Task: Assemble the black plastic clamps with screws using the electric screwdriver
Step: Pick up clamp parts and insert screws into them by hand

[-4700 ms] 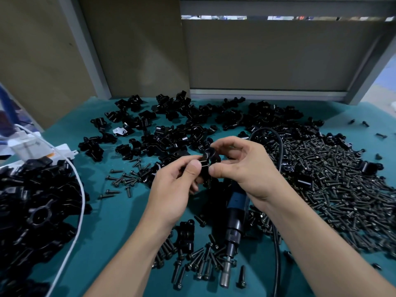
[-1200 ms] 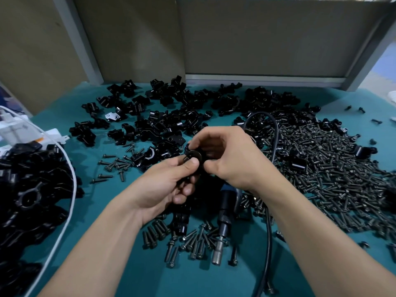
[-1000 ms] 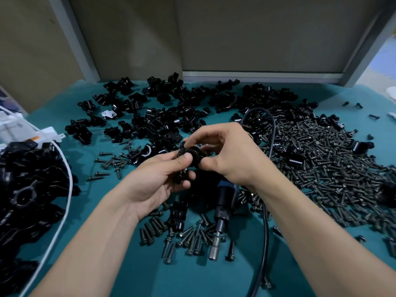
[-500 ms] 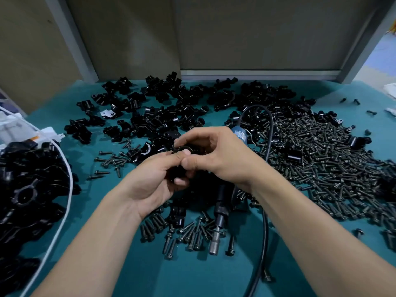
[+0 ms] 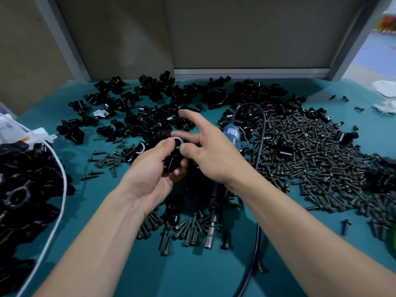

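Our left grip (image 5: 150,168) curls round a clamp (image 5: 174,160), thumb on top, holding it above the surface (image 5: 90,202) in front of the heap of loose parts (image 5: 154,116). Our right grip (image 5: 214,153) is spread wide with straight fingers and holds nothing. Its thumb tip sits just beside the clamp's bore; we cannot tell if it touches.

We judge the step to be seating a screw. We should keep the hole turned up and steady, take one of the near screws (image 5: 184,230) and start it straight. Then we lift the screwdriver (image 5: 232,133) lying under our wrists, minding its stiff black cable.

The clamp is glossy moulded plastic, blocky, and its bore has a light-catching rim. The screws are dark metal with flanged heads and would likely roll. The surface is matte teal.
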Demonstrator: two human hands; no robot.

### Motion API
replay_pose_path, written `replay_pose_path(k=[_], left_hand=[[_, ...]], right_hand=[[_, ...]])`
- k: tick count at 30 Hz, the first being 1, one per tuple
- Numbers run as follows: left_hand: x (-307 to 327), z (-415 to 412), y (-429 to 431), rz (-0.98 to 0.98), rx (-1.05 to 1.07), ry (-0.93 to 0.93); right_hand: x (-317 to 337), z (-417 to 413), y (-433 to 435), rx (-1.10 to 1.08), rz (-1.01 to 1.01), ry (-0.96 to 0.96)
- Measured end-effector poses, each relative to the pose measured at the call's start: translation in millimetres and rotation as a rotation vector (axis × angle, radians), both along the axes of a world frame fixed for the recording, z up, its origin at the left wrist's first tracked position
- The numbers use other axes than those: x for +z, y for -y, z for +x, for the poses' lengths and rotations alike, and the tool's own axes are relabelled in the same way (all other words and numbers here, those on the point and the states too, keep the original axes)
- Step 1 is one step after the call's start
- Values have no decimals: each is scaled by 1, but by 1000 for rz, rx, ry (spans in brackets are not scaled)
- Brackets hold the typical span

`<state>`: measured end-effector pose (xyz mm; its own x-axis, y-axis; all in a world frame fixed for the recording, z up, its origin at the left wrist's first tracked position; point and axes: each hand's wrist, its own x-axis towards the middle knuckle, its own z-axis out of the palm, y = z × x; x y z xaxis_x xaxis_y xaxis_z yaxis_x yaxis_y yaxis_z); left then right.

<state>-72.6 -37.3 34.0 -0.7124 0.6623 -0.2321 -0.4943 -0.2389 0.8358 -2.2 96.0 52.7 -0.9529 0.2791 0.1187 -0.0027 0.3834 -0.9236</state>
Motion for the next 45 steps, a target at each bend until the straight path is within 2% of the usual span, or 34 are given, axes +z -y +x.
replay_pose_path(k=[4, 6, 9, 11, 12, 14, 16, 19, 21, 27, 31, 34, 36, 38, 43, 45], left_hand=[[2, -4, 1, 8, 46, -19], [3, -5, 3, 3, 60, -19], [3, -2, 7, -53, 51, -7], [4, 2, 7, -96, 27, -35], [5, 4, 6, -111, 15, -60], [6, 8, 4, -131, -3, -113], [8, 11, 4, -151, -18, -152], [6, 12, 4, -216, -41, -235], [4, 11, 3, -249, -51, -279], [-8, 5, -1, -315, -85, -349], [-13, 6, -1, -345, -95, -405], [-14, 6, -1, -359, -89, -465], [-14, 6, -2, -358, -88, -520], [-13, 6, -3, -323, -62, -559], [-11, 8, -7, -229, 33, -602], [-10, 10, -6, -200, 39, -582]], right_hand=[[4, 2, 2, -53, 108, -8], [13, 8, -7, -195, 116, -77], [25, 33, -34, -488, -10, -139], [22, 55, -47, -607, 38, -24], [17, 65, -50, -611, 158, 99], [6, 79, -52, -550, 404, 346], [4, 86, -51, -481, 540, 498], [5, 88, -49, -395, 691, 561], [0, 87, -46, -361, 719, 549], [-11, 82, -52, -338, 681, 547], [-13, 84, -52, -372, 670, 464], [-7, 85, -50, -535, 589, 254], [0, 81, -42, -597, 389, 35], [9, 70, -28, -532, 200, -88], [12, 33, -11, -383, 91, -39], [6, 29, -8, -376, 130, -24]])
